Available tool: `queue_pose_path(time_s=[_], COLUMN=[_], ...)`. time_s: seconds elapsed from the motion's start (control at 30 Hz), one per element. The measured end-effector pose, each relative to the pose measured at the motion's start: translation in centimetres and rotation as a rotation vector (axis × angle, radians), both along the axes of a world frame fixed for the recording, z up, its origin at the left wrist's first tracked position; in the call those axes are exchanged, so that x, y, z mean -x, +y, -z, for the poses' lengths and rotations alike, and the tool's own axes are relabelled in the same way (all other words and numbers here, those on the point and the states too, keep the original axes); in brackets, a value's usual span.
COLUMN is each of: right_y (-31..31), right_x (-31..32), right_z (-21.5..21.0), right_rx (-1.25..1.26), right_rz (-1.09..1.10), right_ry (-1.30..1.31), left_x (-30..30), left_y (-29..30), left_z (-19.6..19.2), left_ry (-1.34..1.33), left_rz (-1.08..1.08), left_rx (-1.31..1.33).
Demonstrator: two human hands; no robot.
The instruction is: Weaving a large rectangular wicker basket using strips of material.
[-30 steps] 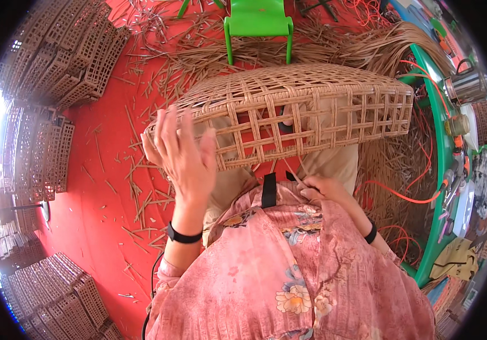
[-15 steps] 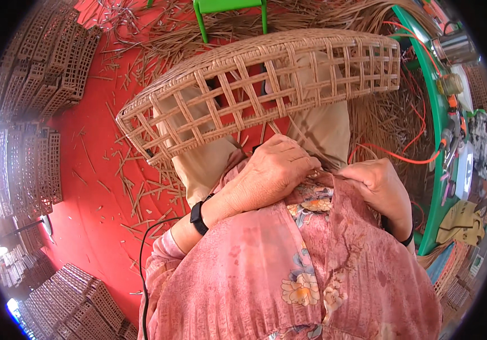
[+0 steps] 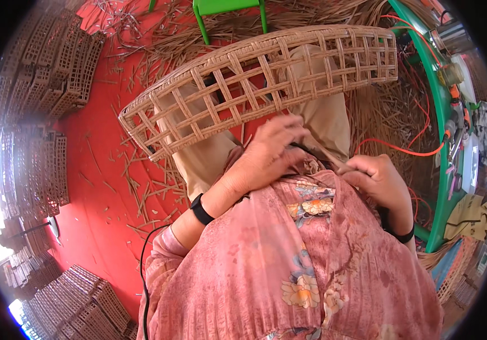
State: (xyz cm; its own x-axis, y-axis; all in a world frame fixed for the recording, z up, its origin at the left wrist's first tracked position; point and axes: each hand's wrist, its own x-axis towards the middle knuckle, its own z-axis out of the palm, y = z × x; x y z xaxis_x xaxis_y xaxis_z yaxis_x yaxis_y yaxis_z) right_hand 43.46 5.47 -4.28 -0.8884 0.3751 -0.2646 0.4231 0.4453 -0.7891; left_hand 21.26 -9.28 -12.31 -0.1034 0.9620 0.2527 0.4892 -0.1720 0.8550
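An openwork woven basket (image 3: 238, 73) in tan strips lies tilted across my knees, its lattice side facing me. Close below its near edge is my left hand (image 3: 274, 148), knuckles up. Motion smears its fingers, so I cannot tell whether they grip anything. To the right, in front of my shirt, my right hand (image 3: 373, 173) is closed, pinching the end of a brown weaving strip (image 3: 325, 154). That strip slants up and left from the thumb and forefinger towards the basket.
Stacks of woven baskets (image 3: 31, 175) line the left side. Cut strip scraps (image 3: 136, 187) litter the red floor (image 3: 85, 232). A green chair (image 3: 226, 7) stands ahead. At right, a green-edged table (image 3: 441, 141) holds tools and jars, with an orange hose (image 3: 408, 150) running to it.
My left hand has moved away from my right hand, up and slightly left towards the basket. The strip now shows between the hands. The basket has shifted slightly up in view.
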Motion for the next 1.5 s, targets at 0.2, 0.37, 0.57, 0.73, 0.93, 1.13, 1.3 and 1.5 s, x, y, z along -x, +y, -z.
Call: queue_pose_path(time_s=[0.2,0.37,0.57,0.73,0.93,1.13,1.3,1.5], right_y=[1.0,1.5,4.4,8.2,10.9,12.0,11.1,9.3], right_x=[0.5,3.3,8.1,14.3,19.5,20.8,19.4,17.4], right_z=[-1.8,-2.9,-2.7,-4.1,-4.2,-4.9,-4.3,-3.7], right_rx=[0.291,0.233,-0.073,-0.185,-0.217,-0.403,-0.586,-0.715], right_rz=[0.265,0.154,0.117,0.066,0.018,0.010,-0.011,-0.012], right_ry=[0.062,0.122,0.258,0.383,0.475,0.484,0.435,0.440], left_x=[1.4,4.1,12.1,22.6,29.0,30.5,26.6,20.9], left_y=[-0.2,1.5,6.4,8.0,8.9,9.2,9.9,11.5], left_z=[1.4,0.5,-2.7,-3.9,-6.2,-6.1,-4.6,0.0], left_ry=[0.042,0.187,0.047,0.068,0.098,0.042,0.072,-0.360], left_rz=[-0.223,-0.316,-0.389,-0.318,-0.395,-0.554,-0.508,-0.433], left_rx=[0.106,-0.060,-0.021,-0.003,0.049,0.069,0.033,-0.063])
